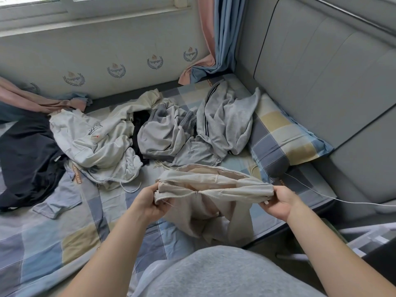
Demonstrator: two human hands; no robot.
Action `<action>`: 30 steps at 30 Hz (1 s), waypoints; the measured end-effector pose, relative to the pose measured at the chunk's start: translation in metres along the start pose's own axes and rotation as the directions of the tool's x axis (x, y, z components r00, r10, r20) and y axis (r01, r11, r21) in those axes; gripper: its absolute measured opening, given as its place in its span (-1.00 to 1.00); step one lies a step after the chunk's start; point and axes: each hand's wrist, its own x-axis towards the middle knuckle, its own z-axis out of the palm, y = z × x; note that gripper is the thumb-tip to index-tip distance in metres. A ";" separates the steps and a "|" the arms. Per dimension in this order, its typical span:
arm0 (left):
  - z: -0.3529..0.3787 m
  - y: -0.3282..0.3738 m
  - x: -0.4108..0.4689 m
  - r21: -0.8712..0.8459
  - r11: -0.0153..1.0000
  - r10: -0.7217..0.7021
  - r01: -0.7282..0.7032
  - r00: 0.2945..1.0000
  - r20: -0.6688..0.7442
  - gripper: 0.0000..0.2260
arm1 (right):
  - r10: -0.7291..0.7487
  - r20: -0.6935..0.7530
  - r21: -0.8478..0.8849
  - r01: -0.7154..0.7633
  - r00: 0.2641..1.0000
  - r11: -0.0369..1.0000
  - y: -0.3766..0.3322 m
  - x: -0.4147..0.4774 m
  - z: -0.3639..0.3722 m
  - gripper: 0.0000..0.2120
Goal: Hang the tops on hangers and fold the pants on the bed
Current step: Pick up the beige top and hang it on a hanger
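Left hand (150, 203) and right hand (281, 202) fingers clamp beige pants (214, 190) over the checked bed (53, 243) by a grey headboard (321, 78).

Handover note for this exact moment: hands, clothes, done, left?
Left hand and right hand each grip one end of the waistband of the beige pants, held stretched above the bed, legs drooping.
Crumpled on the bed: dark garment, cream hoodie, grey garments.
Done: nothing folded or hung in view; no hangers in view.
Left: fold the beige pants, then work through the pile.
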 end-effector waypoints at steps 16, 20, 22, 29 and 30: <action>-0.053 -0.058 0.007 1.000 -0.013 0.294 -0.018 0.956 0.021 -0.78 | 0.157 -0.208 -0.099 -0.181 0.965 0.979 0.060 0.008 -0.043 -0.70; -0.075 -0.054 0.007 0.973 -0.219 0.405 0.069 0.914 0.026 -0.82 | 0.160 -0.161 0.047 -0.154 0.974 0.987 0.094 -0.004 -0.054 -0.66; -0.083 -0.049 0.008 0.986 -0.148 0.440 0.083 0.898 -0.009 -0.79 | 0.130 -0.170 0.154 -0.103 0.977 0.983 0.110 -0.010 -0.058 -0.67; -0.091 -0.028 0.004 0.520 0.837 -0.085 0.173 0.978 -0.189 -0.75 | 0.013 -0.274 0.384 0.097 0.962 0.918 0.174 -0.045 -0.076 -0.77; -0.092 -0.025 0.002 0.538 0.823 -0.126 0.184 0.982 -0.142 -0.75 | -0.011 -0.278 0.411 0.130 0.960 0.902 0.186 -0.055 -0.076 -0.77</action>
